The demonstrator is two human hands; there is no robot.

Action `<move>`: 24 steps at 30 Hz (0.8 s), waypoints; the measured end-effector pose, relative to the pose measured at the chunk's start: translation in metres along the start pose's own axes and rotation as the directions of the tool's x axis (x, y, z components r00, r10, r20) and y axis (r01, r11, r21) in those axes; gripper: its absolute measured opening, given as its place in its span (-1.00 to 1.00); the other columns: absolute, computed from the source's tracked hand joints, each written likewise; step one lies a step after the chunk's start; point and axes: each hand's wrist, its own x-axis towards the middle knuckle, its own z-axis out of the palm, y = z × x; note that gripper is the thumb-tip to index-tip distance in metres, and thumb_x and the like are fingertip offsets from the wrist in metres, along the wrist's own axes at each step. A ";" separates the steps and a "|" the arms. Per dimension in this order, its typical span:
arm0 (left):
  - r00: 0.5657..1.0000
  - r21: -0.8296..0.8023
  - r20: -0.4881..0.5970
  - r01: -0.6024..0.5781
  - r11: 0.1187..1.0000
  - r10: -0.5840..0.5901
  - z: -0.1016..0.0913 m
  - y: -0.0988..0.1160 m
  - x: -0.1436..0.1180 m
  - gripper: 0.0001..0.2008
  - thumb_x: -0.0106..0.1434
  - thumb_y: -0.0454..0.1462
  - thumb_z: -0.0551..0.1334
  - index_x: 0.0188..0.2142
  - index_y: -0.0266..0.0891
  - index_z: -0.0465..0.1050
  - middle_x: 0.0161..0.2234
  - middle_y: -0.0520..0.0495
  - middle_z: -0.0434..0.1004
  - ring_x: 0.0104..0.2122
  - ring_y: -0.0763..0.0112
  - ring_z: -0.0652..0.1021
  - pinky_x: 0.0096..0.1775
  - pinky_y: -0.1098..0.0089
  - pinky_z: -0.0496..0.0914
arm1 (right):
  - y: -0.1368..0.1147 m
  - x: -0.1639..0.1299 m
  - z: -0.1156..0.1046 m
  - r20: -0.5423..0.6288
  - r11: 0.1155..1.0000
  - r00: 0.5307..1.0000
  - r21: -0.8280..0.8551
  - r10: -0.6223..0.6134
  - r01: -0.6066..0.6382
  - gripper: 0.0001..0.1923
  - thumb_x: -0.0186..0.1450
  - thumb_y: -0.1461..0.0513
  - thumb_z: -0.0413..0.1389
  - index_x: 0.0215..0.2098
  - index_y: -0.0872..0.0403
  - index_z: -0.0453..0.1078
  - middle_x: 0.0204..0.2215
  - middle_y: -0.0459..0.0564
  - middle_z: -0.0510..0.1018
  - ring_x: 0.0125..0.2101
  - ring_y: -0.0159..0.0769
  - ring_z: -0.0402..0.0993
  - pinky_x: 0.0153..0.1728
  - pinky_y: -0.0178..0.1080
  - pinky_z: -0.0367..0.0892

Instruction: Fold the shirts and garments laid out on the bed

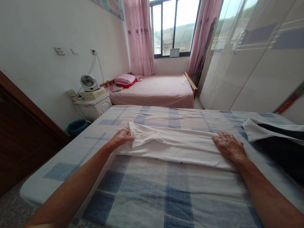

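Note:
A white cloth (176, 144), folded into a long strip, lies across the bed in front of me; its exact kind does not show. At its left end my left hand (124, 137) is closed, pinching the edge. Creases run through the fabric beside those fingers. My right hand (228, 145) rests palm down near the right end, its fingers stretched out on the cloth. Under both is a blue and white checked bed sheet (142, 191).
To the right lies a black and white piece of fabric (285, 151). Beyond the bed stand a pink-covered bed (163, 90), a bedside cabinet (101, 106) bearing a small fan (89, 82), and a green bin (77, 127). A wardrobe (251, 75) lines the right side.

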 end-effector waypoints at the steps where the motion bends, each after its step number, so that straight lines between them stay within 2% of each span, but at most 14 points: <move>1: 1.000 -0.013 -0.004 0.014 1.000 -0.014 0.000 0.001 -0.001 -0.74 -0.15 -0.13 0.34 -0.56 -0.28 0.43 -0.62 0.05 0.41 -0.57 0.40 0.41 -0.55 0.47 0.17 | 0.000 0.000 0.001 -0.003 1.000 1.000 -0.001 -0.002 0.002 -0.31 0.32 -0.04 -0.29 0.23 0.18 0.19 0.27 0.12 0.17 0.24 -0.05 0.06 0.20 0.02 0.02; 4: 0.994 -0.125 0.034 0.104 0.987 -0.100 -0.001 0.005 -0.005 -0.72 -0.15 -0.13 0.36 -0.52 -0.31 0.46 -0.60 -0.02 0.47 -0.57 0.35 0.45 -0.54 0.45 0.24 | 0.001 0.001 0.001 0.001 1.000 1.000 -0.007 -0.014 0.014 -0.30 0.32 -0.04 -0.30 0.23 0.21 0.19 0.26 0.13 0.17 0.24 -0.03 0.06 0.20 0.03 0.03; 9: 0.920 -0.412 0.303 0.361 0.837 -0.248 0.000 0.009 -0.010 -0.66 -0.14 -0.10 0.41 -0.48 -0.34 0.47 -0.55 -0.14 0.55 -0.54 0.26 0.52 -0.49 0.35 0.39 | 0.002 0.001 0.000 0.018 1.000 1.000 -0.009 -0.022 0.022 -0.29 0.33 -0.05 -0.33 0.24 0.20 0.17 0.27 0.12 0.16 0.25 -0.05 0.04 0.20 0.02 0.02; 11: 0.916 -0.491 0.325 0.374 0.787 -0.233 0.003 0.011 -0.012 -0.68 -0.13 -0.14 0.42 -0.45 -0.33 0.47 -0.54 -0.12 0.56 -0.53 0.27 0.53 -0.45 0.34 0.43 | 0.002 0.000 0.001 0.027 1.000 0.999 -0.010 -0.018 0.018 -0.30 0.34 -0.05 -0.33 0.24 0.19 0.16 0.27 0.11 0.16 0.25 -0.06 0.04 0.20 0.01 0.01; 13: 0.934 -0.566 0.298 0.339 0.752 -0.196 0.006 0.013 -0.015 -0.70 -0.12 -0.20 0.42 -0.40 -0.31 0.46 -0.53 -0.07 0.57 -0.52 0.30 0.54 -0.42 0.36 0.45 | 0.000 -0.002 -0.001 0.012 1.000 1.000 -0.005 -0.007 0.007 -0.33 0.34 -0.03 -0.31 0.24 0.18 0.17 0.27 0.12 0.17 0.24 -0.06 0.06 0.19 0.01 0.02; 16: 0.959 -0.627 0.249 0.264 0.733 -0.133 0.010 0.018 -0.019 -0.69 -0.10 -0.24 0.41 -0.35 -0.31 0.45 -0.52 -0.04 0.56 -0.52 0.35 0.54 -0.43 0.39 0.44 | -0.010 -0.010 -0.012 -0.148 0.999 0.988 0.013 -0.038 0.041 -0.38 0.35 0.02 -0.26 0.23 0.19 0.16 0.28 0.16 0.14 0.25 -0.01 0.02 0.19 0.07 -0.03; 18: 0.970 -0.637 0.225 0.219 0.739 -0.094 0.010 0.024 -0.022 -0.69 -0.07 -0.24 0.40 -0.32 -0.33 0.44 -0.51 -0.03 0.56 -0.54 0.38 0.53 -0.46 0.42 0.43 | -0.026 -0.019 -0.024 -0.289 0.988 0.948 0.032 -0.133 0.149 -0.42 0.36 0.07 -0.22 0.24 0.19 0.14 0.29 0.19 0.10 0.27 0.00 -0.05 0.20 0.10 -0.09; 20: 0.977 -0.641 0.207 0.181 0.746 -0.059 0.009 0.032 -0.024 -0.70 -0.04 -0.25 0.37 -0.30 -0.34 0.44 -0.51 -0.04 0.56 -0.55 0.41 0.52 -0.47 0.44 0.42 | -0.050 -0.031 -0.034 -0.361 0.949 0.893 0.062 -0.268 0.309 -0.45 0.36 0.09 -0.18 0.26 0.15 0.11 0.30 0.19 0.08 0.29 -0.01 -0.09 0.20 0.10 -0.10; 24: 0.983 -0.669 0.182 0.108 0.736 0.021 0.007 0.051 -0.029 -0.69 -0.01 -0.28 0.34 -0.25 -0.35 0.43 -0.46 -0.04 0.56 -0.55 0.46 0.50 -0.49 0.49 0.41 | -0.103 -0.065 -0.036 -0.331 0.789 0.783 0.153 -0.526 0.595 -0.45 0.37 0.06 -0.15 0.27 0.08 0.12 0.30 0.14 0.07 0.30 -0.05 -0.12 0.21 0.07 -0.09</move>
